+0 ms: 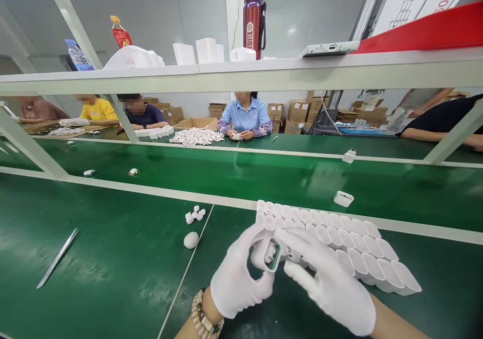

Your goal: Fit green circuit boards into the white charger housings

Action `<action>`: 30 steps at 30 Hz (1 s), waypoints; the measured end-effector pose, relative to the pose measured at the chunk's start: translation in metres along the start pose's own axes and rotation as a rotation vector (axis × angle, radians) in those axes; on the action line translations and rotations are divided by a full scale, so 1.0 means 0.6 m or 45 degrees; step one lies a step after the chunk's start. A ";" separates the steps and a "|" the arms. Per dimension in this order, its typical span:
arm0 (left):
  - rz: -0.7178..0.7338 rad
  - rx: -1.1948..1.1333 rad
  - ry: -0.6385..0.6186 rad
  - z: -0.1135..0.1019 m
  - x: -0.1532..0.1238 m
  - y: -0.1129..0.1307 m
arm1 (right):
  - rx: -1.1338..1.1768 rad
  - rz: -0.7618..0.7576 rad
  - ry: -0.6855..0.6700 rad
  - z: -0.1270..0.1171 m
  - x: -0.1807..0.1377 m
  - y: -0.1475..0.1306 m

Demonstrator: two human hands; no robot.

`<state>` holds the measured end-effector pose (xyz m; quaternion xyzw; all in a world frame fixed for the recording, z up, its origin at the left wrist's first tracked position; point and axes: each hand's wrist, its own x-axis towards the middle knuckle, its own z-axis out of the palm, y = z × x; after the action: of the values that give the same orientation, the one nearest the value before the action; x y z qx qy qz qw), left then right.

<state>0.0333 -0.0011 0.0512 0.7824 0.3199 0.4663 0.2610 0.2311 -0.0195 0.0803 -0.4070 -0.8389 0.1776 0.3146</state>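
Both my hands wear white gloves and meet low in the middle of the head view. My left hand (237, 278) is closed round a small white charger shell (266, 254), its open end facing me. My right hand (328, 283) pinches the same shell from the right with thumb and fingers. Just behind them, rows of several white shells (339, 243) stand packed side by side on the green bench (113, 258). A bead bracelet (202, 319) is on my left wrist.
A few small white parts (194, 215), a white egg-shaped lump (190, 240) and metal tweezers (56, 258) lie to the left. A single shell (343, 198) and a plug (349, 155) sit on the green conveyor. Other people work across it; a shelf with bottles runs overhead.
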 end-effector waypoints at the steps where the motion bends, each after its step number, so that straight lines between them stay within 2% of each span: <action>1: -0.010 -0.014 -0.043 0.003 0.000 0.001 | 0.055 0.089 0.011 0.000 -0.002 0.001; 3: -0.047 -0.025 -0.135 0.010 0.001 0.001 | 0.144 0.234 -0.038 -0.002 -0.004 0.000; 5: -0.064 -0.016 -0.242 0.017 0.001 0.001 | 0.205 0.284 -0.092 -0.005 -0.001 -0.005; 9: -0.059 0.136 -0.440 0.023 -0.008 -0.008 | 0.171 0.222 -0.185 -0.010 0.009 -0.011; 12: -0.052 0.306 -0.530 0.026 -0.016 -0.013 | 0.119 0.192 -0.272 -0.012 0.014 -0.011; 17: 0.017 0.427 -0.559 0.035 -0.020 -0.011 | 0.115 0.178 -0.354 -0.007 0.012 -0.013; 22: 0.018 0.444 -0.596 0.045 -0.021 -0.015 | 0.078 0.206 -0.290 0.016 0.004 -0.009; 26: -0.013 0.401 -0.564 0.048 -0.023 -0.017 | -0.005 0.175 -0.200 0.035 0.001 -0.002; 30: -0.136 0.296 -0.489 0.044 -0.020 -0.015 | 0.062 0.179 -0.249 0.024 0.009 0.003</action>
<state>0.0501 -0.0072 0.0268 0.8637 0.3568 0.2542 0.2494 0.2198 -0.0147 0.0704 -0.4377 -0.8306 0.2584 0.2278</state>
